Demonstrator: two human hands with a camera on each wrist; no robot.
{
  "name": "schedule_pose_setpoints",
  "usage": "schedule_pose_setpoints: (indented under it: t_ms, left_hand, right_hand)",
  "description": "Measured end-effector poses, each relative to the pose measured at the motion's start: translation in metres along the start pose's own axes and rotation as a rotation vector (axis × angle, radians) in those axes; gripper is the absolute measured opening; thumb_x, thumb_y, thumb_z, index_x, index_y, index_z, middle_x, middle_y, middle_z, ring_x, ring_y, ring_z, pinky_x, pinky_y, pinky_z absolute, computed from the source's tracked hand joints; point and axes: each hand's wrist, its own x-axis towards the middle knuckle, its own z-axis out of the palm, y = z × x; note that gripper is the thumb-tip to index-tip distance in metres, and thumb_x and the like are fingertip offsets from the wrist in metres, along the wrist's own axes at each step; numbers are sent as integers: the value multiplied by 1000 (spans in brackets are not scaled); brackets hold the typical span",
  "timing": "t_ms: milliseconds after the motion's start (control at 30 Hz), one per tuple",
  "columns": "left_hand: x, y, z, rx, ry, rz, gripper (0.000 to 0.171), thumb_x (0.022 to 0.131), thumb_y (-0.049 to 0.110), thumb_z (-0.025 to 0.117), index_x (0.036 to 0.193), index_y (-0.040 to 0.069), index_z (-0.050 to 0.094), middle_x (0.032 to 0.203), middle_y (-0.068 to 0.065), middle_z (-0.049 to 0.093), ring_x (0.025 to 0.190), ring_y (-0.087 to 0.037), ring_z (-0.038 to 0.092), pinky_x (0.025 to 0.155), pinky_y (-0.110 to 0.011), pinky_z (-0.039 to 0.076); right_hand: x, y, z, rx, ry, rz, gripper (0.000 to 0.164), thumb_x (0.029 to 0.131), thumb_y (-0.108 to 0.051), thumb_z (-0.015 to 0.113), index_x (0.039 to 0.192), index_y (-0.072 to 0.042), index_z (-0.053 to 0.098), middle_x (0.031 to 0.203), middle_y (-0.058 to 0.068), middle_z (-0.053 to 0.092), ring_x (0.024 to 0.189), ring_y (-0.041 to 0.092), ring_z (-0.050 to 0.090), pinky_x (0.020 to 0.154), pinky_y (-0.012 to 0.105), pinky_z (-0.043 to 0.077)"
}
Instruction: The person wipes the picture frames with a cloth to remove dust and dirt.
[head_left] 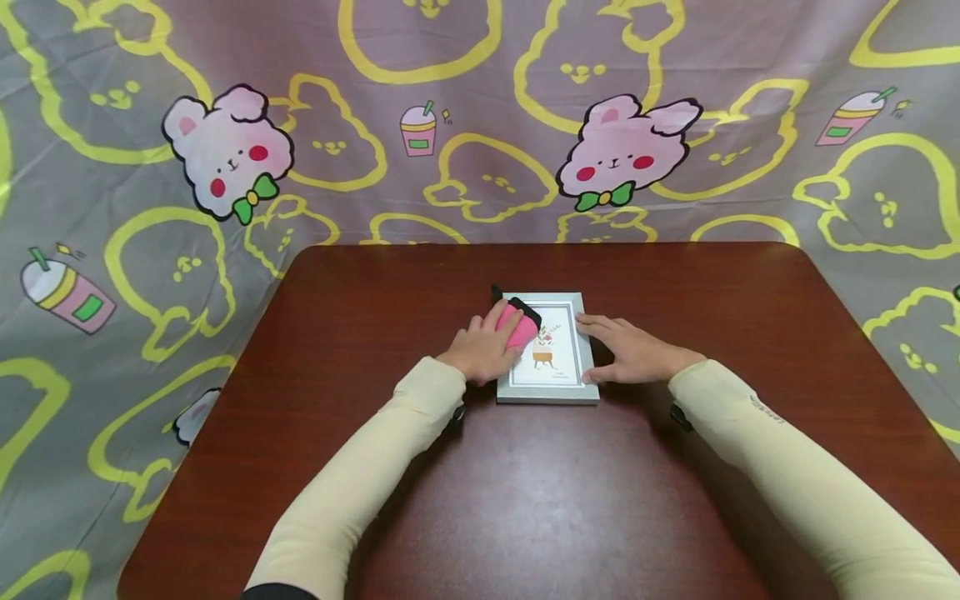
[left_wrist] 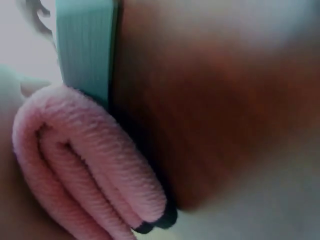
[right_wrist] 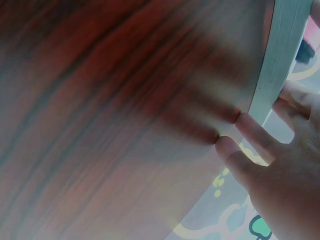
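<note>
A silver-grey picture frame lies flat on the table, its print of a plant in an orange pot facing up. Over its left side my left hand holds a folded pink cloth with black edging against the frame. The left wrist view shows the folded layers of the pink cloth beside the frame's edge. My right hand rests at the frame's right edge, fingers spread and thumb near the lower corner. In the right wrist view, fingertips of the right hand touch table and frame side.
The dark reddish-brown wooden table has rounded far corners. Behind it and along both sides hangs a grey-pink curtain printed with yellow outlines, bunnies and drink cups.
</note>
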Motion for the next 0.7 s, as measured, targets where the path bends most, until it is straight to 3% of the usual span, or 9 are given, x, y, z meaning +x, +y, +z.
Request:
schedule_pose_setpoints:
  t_ms: [333,700]
  left_hand:
    - [26,-1,-11,-35,4,-77,69,102,48,38,161,33,5,170,1,-4,140,-33,31,111,-50,35]
    - [8,1,-2,-32,12,-38,72,100,50,42,161,30,9,170,-3,-1,143,-39,30,113,-55,35]
  right_hand:
    - [-1,-3,-3,2,-15,28,92,86,-47,72,155,-2,30,165,15,24,147,38,28,118,60,27]
    - [-1,-2,-1,17,-18,25,92,86,-47,72,155,-2,31,165,13,23,149,37,26,119,59,26]
